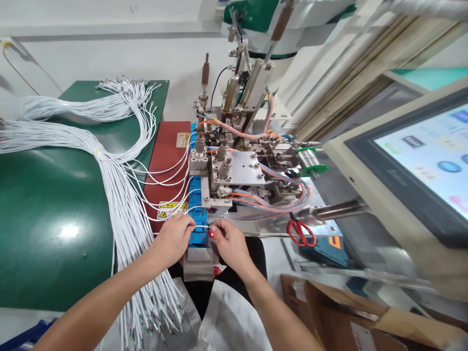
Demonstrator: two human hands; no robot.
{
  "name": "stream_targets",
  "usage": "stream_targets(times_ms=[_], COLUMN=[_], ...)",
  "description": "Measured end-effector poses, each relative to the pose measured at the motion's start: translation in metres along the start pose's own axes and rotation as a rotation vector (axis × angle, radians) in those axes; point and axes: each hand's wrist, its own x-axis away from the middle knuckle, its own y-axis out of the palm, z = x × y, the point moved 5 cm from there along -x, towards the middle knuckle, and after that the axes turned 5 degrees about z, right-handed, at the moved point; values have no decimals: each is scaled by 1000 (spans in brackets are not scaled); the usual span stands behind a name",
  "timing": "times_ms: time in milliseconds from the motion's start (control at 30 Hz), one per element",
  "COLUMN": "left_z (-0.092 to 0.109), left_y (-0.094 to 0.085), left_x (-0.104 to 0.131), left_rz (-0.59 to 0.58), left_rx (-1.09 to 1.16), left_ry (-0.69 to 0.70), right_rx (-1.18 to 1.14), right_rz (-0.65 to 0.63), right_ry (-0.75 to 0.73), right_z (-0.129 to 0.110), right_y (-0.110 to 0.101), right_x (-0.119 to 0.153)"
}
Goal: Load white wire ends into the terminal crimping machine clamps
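A white cable (202, 226) runs between my two hands, over the blue fixture strip (198, 237) at the machine's near end. The fingers of my left hand (176, 238) are closed on the cable, left of the strip. On the other side, my right hand (231, 244) pinches at the cable's tip; the fingertips hide most of that end. A small red light glows beside the right thumb. Several more white cables lead from a thick cable bundle (120, 209) into the blue strip farther back.
The wiring machine (239, 168) stands ahead, with air hoses and a wire spool (310, 162). Red-handled scissors (301, 232) lie at its right edge. A touchscreen (431, 161) juts in at right above cardboard boxes (340, 312). A green table (54, 219) is at left.
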Motion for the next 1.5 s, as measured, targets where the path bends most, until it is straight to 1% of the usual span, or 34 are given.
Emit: stream_targets(times_ms=[133, 267, 367, 433, 500, 600, 700, 833, 933, 1067, 1167, 1233, 1267, 1300, 1333, 1367, 1433, 1467, 1500], left_z=[-1, -2, -1, -1, -1, 0, 0, 1, 3, 5, 5, 3, 3, 3, 3, 2, 0, -1, -3], left_y=[1, 2, 3, 4, 6, 8, 8, 6, 4, 2, -9, -20, -26, -30, -33, -35, -35, -35, -35], left_x=[-1, 0, 2, 4, 5, 6, 7, 10, 12, 11, 12, 16, 20, 25, 31, 38, 53, 59, 64], left_rz=[-9, 5, 28, 40, 42, 38, 28, 42, 58, 47, 99, 126, 111, 63, -7, -106, -280, -337, -368], left_rx=[-12, -9, -31, -58, -85, -110, -137, -219, -246, -188, -184, -170, -150, -122, -93, -77, -109, -149, -193], left_ry=[9, 40, 80, 94, 97, 94, 84, 111, 168, 230, 253, 274, 295, 322, 356, 380, 397, 390, 376], right_rx=[-49, -21, 81, 93, 30, -110, -187, -204, -220, -349, -476, -535, -555, -571, -583, -595, -615, -622, -626], right_rz=[-31, -52, -9, 48, 98, 146, 151, 124, 130, 284, 344, 340, 330, 316, 301, 284, 252, 238, 228], right_ry=[-11, -123, -207, -223, -181, -72, -35, -27, -1, 27, -25, -71, -90, -103, -112, -118, -117, -109, -99], right_z=[3, -2, -6, -5, -1, 9, 14, 16, 18, 17, 10, 5, 4, 3, 3, 3, 5, 6, 7], right_y=[1, -1, 1, 5, 11, 19, 24, 24, 18, -3, -19, -27, -30, -33, -34, -35, -35, -34, -33], right_x=[-3, -5, -7, -7, -6, -4, -2, -3, -4, 1, 10, 17, 21, 24, 27, 29, 32, 32, 32])
